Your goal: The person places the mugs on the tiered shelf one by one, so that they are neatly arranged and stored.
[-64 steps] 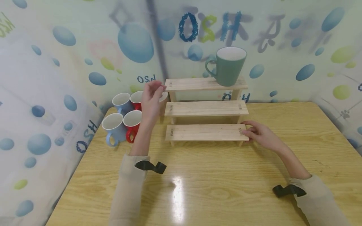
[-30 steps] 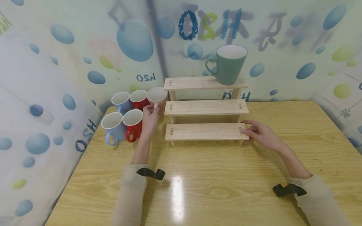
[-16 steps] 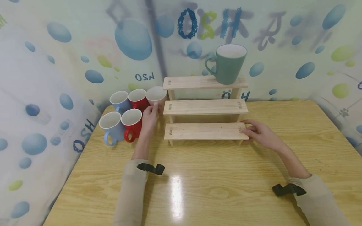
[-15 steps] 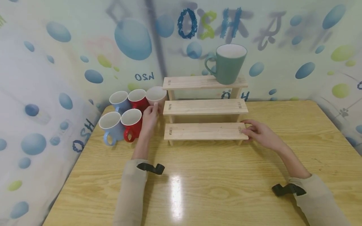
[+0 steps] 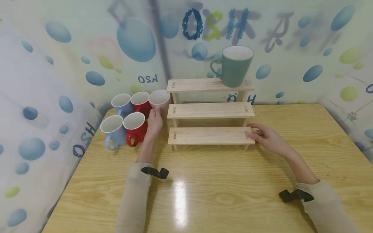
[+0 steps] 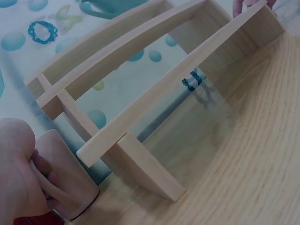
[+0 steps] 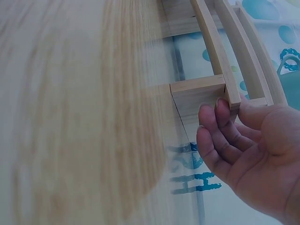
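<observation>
- Left hand (image 5: 154,123): left of centre in the head view, fingers hooked through the pink mug's handle; left wrist view shows the fingertips curled behind it, lower left.
- Pink mug (image 5: 161,100): left of centre in the head view, upright, just left of the rack. Gap to the rack is hard to call, can't confirm contact.
- Right hand (image 5: 269,139): right of centre in the head view, pinching the right end of the rack's bottom board. Thumb on the top face, other fingers curled at the end and below, per right wrist view.
- Wooden rack (image 5: 211,111): centre of the head view, three stepped boards, standing on the table; bottom board nearest the camera, top one at the back.
- Green mug (image 5: 236,68): upright on the top board, toward its right end, handle pointing left.
- Rear red mug (image 5: 141,105): just left of the pink one, upright.
- Front red mug (image 5: 140,129): in front of it, close to the left hand, handle toward the camera.
- Rear blue mug (image 5: 123,105) and front blue mug (image 5: 118,132): left end of the mug group, both upright.
- Table (image 5: 218,187): wood grain, glare patch at lower centre.
- Dark straps (image 5: 155,172) at both sleeve cuffs.
</observation>
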Tool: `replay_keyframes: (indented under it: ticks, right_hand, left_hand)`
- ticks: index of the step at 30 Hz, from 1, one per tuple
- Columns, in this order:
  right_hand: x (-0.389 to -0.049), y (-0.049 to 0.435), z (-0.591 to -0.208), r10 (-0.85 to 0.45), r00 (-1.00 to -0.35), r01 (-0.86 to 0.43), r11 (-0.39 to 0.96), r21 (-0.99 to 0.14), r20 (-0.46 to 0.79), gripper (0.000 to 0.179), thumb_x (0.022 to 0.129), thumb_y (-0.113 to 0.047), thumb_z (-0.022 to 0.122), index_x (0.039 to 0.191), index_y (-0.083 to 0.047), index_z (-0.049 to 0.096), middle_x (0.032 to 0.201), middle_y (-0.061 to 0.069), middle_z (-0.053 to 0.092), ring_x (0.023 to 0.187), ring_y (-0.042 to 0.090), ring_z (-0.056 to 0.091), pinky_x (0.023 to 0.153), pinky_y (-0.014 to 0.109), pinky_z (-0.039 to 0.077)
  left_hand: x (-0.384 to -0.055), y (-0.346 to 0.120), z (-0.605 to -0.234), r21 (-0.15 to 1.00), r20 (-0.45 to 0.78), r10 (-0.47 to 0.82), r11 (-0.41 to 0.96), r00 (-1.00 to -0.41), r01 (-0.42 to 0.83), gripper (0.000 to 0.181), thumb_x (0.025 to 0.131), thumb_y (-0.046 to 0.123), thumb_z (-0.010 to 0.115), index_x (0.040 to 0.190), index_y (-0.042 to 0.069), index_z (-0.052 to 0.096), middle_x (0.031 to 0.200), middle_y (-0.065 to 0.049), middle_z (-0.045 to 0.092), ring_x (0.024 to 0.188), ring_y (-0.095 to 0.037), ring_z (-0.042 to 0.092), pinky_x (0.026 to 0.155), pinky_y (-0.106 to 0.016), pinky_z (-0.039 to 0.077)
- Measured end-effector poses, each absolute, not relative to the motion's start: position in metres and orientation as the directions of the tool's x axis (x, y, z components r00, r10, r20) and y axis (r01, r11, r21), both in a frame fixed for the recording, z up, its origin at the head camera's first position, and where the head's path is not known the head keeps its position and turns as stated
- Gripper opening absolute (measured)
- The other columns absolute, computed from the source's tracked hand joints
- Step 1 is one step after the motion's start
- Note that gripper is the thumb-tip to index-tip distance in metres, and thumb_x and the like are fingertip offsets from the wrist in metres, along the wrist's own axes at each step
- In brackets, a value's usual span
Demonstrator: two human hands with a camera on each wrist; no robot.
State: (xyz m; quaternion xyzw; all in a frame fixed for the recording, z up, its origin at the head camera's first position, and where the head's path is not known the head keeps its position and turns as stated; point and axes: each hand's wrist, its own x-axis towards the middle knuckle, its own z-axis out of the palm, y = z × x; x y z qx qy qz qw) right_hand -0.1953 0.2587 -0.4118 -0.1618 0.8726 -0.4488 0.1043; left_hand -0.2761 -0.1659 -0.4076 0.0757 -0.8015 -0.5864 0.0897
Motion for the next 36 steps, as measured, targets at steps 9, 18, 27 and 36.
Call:
replay_keyframes:
  ticks: [9, 18, 27, 36]
  right_hand:
    - [-0.195, 0.257, -0.411, -0.375, -0.926, -0.193, 0.548, -0.814, -0.033, 0.053, 0.106, -0.018, 0.053, 0.148, 0.009, 0.036, 0.105, 0.021, 0.070, 0.081, 0.025, 0.071, 0.080, 0.036, 0.057]
    - [-0.194, 0.257, -0.411, -0.376, -0.926, -0.193, 0.545, -0.816, -0.032, 0.054, 0.106, -0.018, 0.052, 0.148, 0.010, 0.035, 0.106, 0.021, 0.070, 0.082, 0.025, 0.071, 0.080, 0.033, 0.056]
    - [-0.194, 0.258, -0.411, -0.379, -0.925, -0.202, 0.551, -0.810, -0.026, 0.053, 0.106, -0.019, 0.053, 0.147, 0.009, 0.036, 0.106, 0.020, 0.071, 0.082, 0.023, 0.071, 0.080, 0.031, 0.055]
    - [-0.194, 0.258, -0.411, -0.382, -0.924, -0.202, 0.542, -0.816, -0.026, 0.054, 0.106, -0.019, 0.052, 0.148, 0.009, 0.034, 0.105, 0.018, 0.071, 0.081, 0.024, 0.072, 0.081, 0.031, 0.055]
  left_hand:
    - [-0.272, -0.157, -0.405, 0.985, 0.093, -0.312, 0.167, -0.945, 0.042, 0.036, 0.110, 0.029, 0.029, 0.114, -0.002, 0.048, 0.103, -0.012, 0.048, 0.098, -0.026, 0.047, 0.089, -0.034, 0.040]
    - [-0.266, -0.158, -0.394, 0.993, 0.115, -0.318, 0.054, -0.941, 0.103, 0.032, 0.110, 0.037, 0.030, 0.111, 0.008, 0.045, 0.106, -0.004, 0.047, 0.099, -0.022, 0.048, 0.091, -0.033, 0.042]
    - [-0.257, -0.163, -0.375, 0.980, 0.187, -0.323, 0.130, -0.928, 0.152, 0.036, 0.109, 0.043, 0.030, 0.111, 0.011, 0.045, 0.108, -0.003, 0.045, 0.106, -0.019, 0.046, 0.095, -0.033, 0.040]
    - [-0.249, -0.170, -0.353, 0.928, 0.372, -0.381, 0.127, -0.847, 0.350, 0.029, 0.109, 0.033, 0.037, 0.095, 0.010, 0.047, 0.094, -0.002, 0.044, 0.096, -0.018, 0.046, 0.085, -0.031, 0.038]
